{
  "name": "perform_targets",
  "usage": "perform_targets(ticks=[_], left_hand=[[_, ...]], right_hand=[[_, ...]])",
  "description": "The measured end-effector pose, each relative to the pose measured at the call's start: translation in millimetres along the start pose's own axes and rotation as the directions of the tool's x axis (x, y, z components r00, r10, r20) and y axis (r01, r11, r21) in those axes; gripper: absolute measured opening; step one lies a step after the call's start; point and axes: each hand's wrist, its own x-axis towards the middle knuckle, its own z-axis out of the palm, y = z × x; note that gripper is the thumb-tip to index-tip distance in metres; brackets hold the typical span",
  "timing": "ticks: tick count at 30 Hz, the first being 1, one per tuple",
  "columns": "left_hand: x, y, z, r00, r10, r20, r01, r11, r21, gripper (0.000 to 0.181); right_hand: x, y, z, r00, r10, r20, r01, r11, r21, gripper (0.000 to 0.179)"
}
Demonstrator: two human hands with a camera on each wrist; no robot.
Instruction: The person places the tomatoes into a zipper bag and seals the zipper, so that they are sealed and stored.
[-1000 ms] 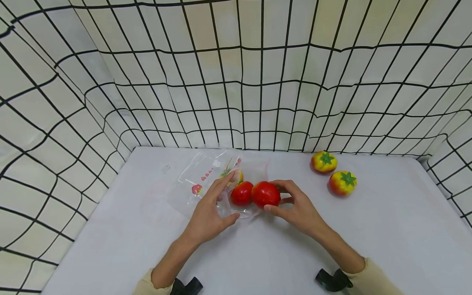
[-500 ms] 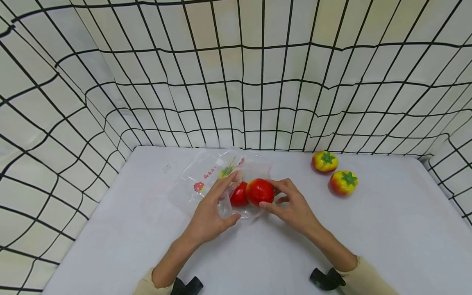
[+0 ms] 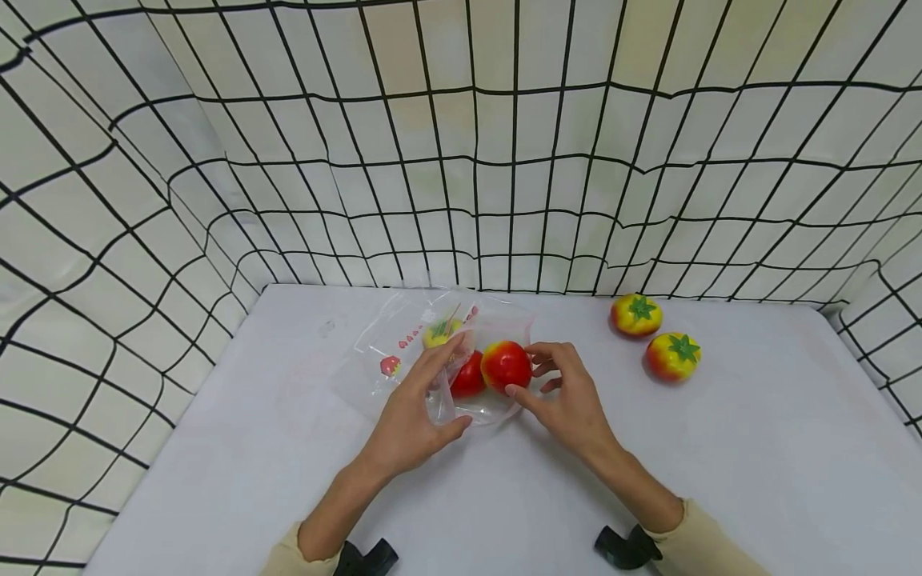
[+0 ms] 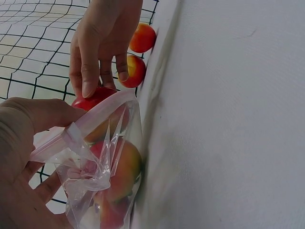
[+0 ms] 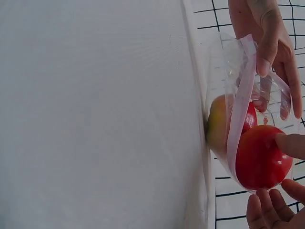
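A clear plastic zip bag [image 3: 490, 412] with pink printing lies on the table, its mouth facing my right hand. My left hand [image 3: 406, 420] holds the mouth, thumb and fingers spread wide at its edge. At the mouth, a toy tomato [image 3: 507, 366], red with some yellow, is held by my right hand [image 3: 569, 396]. In the right wrist view, a finger rests on this tomato and other fingers curve beneath it. Inside the bag are a red tomato [image 3: 468, 376] and, farther back, a yellow-topped one [image 3: 441, 332].
Two more toy tomatoes [image 3: 636, 314] with green star-shaped leaves sit at the back right of the white table [image 3: 288, 416]. Black wire mesh [image 3: 511, 192] walls the back and sides. Black wrist camera mounts [image 3: 628, 548] show beneath the forearms.
My right hand has brought the tomato left into the bag mouth. The tomato has turned, showing more yellow, and the right fingers are looser. My left hand has barely moved.
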Motion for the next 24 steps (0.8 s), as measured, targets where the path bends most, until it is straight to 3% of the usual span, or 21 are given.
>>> perform_targets(ticks=[15,20,24], left_hand=[[0.5,0.8,0.0,1.000,-0.021,0.001,0.021,1.000,-0.001,0.106],[1.2,-0.8,-0.4,1.000,0.008,-0.004,-0.008,1.000,-0.008,0.105],[1.2,-0.4,-1.1,1.000,0.026,-0.015,-0.026,1.000,-0.007,0.105]], right_hand=[[-1.7,-3,8,0.995,-0.096,-0.005,0.096,0.994,0.052,0.046],[-3.6,-9,11,0.993,-0.105,0.059,0.102,0.993,0.056,0.047],[-3.6,-11,13,0.988,-0.067,0.136,0.056,0.995,0.078,0.049]])
